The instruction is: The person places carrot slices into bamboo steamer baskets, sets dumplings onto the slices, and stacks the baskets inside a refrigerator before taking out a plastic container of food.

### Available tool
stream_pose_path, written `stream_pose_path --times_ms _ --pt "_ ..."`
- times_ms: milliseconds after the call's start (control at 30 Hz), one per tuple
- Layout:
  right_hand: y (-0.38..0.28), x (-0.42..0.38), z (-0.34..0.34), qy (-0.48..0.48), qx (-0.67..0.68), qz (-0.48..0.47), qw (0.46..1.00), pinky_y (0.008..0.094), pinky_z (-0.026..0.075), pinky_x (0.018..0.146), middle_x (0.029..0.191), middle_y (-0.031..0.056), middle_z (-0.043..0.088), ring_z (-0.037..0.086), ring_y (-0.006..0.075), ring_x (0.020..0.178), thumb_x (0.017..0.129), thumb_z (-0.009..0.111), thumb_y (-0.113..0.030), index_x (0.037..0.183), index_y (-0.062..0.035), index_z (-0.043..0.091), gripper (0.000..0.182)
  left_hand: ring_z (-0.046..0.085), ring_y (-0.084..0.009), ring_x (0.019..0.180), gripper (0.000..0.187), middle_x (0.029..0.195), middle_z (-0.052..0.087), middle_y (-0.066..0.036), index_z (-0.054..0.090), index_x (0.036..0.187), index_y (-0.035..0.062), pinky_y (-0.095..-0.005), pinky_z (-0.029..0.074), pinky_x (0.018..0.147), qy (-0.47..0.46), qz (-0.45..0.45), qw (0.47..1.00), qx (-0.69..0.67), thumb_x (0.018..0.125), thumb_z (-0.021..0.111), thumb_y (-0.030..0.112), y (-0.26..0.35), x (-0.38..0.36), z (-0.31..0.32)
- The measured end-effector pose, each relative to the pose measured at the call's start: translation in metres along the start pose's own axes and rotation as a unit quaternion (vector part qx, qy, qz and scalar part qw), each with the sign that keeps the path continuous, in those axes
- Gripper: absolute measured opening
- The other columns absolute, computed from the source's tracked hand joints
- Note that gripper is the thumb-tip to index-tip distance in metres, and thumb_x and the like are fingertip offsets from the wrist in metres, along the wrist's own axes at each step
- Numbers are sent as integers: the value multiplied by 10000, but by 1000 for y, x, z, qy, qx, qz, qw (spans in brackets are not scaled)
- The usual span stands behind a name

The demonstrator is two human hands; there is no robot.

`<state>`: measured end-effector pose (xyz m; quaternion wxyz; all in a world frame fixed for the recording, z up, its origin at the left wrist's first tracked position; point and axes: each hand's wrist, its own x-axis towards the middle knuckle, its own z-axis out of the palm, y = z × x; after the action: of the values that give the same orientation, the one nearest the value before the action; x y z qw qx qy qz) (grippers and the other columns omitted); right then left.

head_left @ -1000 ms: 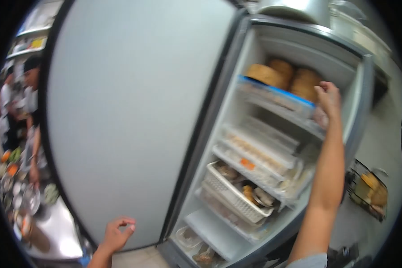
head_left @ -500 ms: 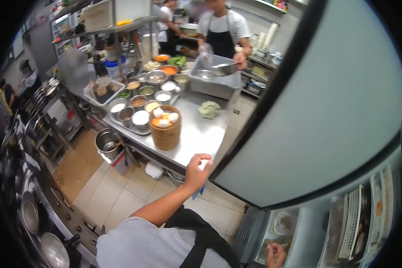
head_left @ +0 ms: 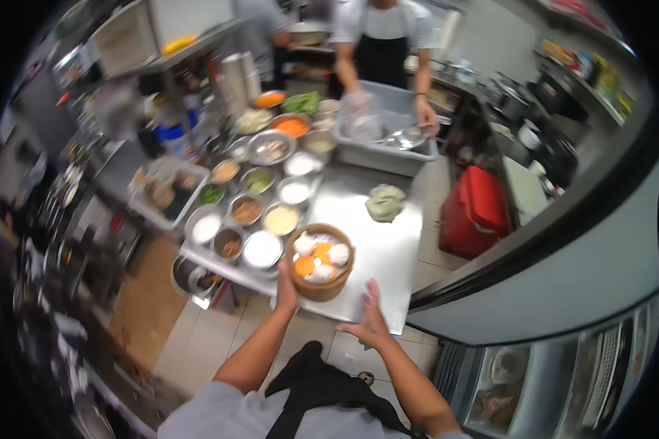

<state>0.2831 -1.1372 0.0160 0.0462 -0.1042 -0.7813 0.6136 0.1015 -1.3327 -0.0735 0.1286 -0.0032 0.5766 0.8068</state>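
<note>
No text, label, brand, number or sign can be read anywhere in this view. The bamboo steamer point(head_left: 319, 263), the metal bowls point(head_left: 262, 249) on the counter point(head_left: 388, 241), the red box point(head_left: 476, 208) and the grey tub point(head_left: 388, 139) carry no legible lettering. The shelves at the upper right point(head_left: 578, 62) hold packages that may bear print, but they are too blurred and small to make out.
</note>
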Motion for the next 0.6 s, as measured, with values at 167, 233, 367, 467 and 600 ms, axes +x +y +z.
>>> stream_pose_path --times_ms 167,233,367,467,600 --pt "13 71 28 61 -57 -138 987 399 123 1211 1597 213 93 87 327 1485 565 931 -362 1537 -21 -20 1402 299 -256 1430 938 1584 266 -55 157 1561 221 -510 328 1087 -88 -104 985 110 858 188 841 56 -26 24" --pt "7 61 21 82 -72 -136 985 406 153 1206 1576 221 160 165 345 1466 561 932 -308 1530 -12 -35 1401 312 -267 1417 960 1564 293 -102 200 1547 126 -470 320 1103 -96 -43 987 123 881 168 817 21 -4 -1" --pt "-2 39 20 105 -73 -144 981 411 189 1197 1561 225 190 211 359 1449 572 919 -289 1524 -9 -44 1383 351 -289 1386 991 1516 351 -156 245 1502 3 -437 289 1122 -146 65 981 108 901 217 790 43 -22 38" --pt "-6 32 23 150 -72 -118 979 416 190 1197 1566 222 178 201 354 1452 594 905 -301 1523 -9 -54 1367 353 -292 1384 993 1511 355 -159 249 1497 -3 -437 286 1123 -163 86 970 158 900 225 790 60 -55 70" --pt "-2 -14 14 170 -20 -145 975 428 237 1177 1536 258 212 235 384 1436 597 887 -323 1518 12 -14 1332 355 -295 1382 995 1505 360 -163 255 1490 -10 -436 282 1124 -209 108 948 215 899 236 790 74 -106 108"
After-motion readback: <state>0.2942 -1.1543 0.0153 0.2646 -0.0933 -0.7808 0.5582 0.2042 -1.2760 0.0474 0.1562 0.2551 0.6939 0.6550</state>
